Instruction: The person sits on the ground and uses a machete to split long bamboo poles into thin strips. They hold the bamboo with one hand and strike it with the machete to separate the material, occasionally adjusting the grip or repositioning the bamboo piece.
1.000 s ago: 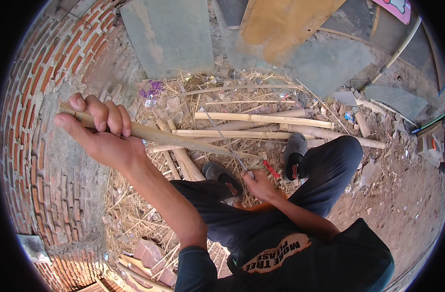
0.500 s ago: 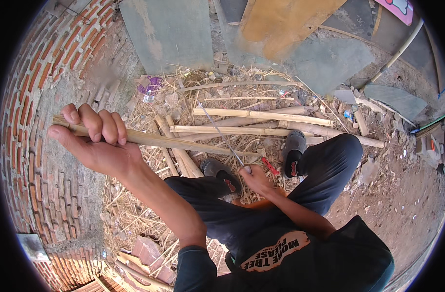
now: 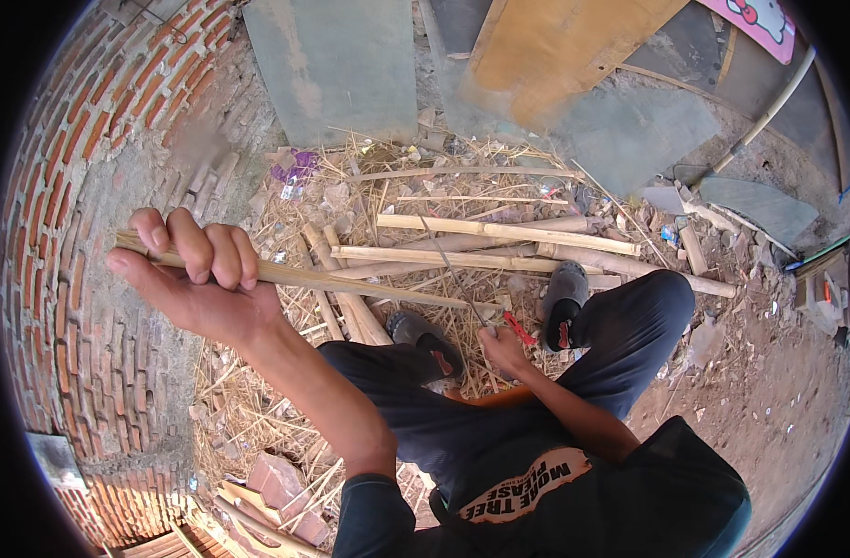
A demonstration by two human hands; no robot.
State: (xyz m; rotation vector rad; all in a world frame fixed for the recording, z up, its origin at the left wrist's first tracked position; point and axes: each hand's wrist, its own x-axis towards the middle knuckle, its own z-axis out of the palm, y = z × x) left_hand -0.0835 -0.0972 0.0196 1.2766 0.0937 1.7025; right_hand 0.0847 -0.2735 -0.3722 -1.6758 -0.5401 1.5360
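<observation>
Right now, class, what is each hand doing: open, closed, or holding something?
Left hand: closed, holding a bamboo strip.
Right hand: closed, holding a long, thin, blade-like tool.

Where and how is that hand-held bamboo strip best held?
Probably its left end, from the person's left: the bamboo strip is narrow enough for the left hand to wrap, and its right end lies near the thin tool in the right hand.

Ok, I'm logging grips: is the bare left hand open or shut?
Shut: the left hand curls around the long tan bamboo strip near one end.
</observation>
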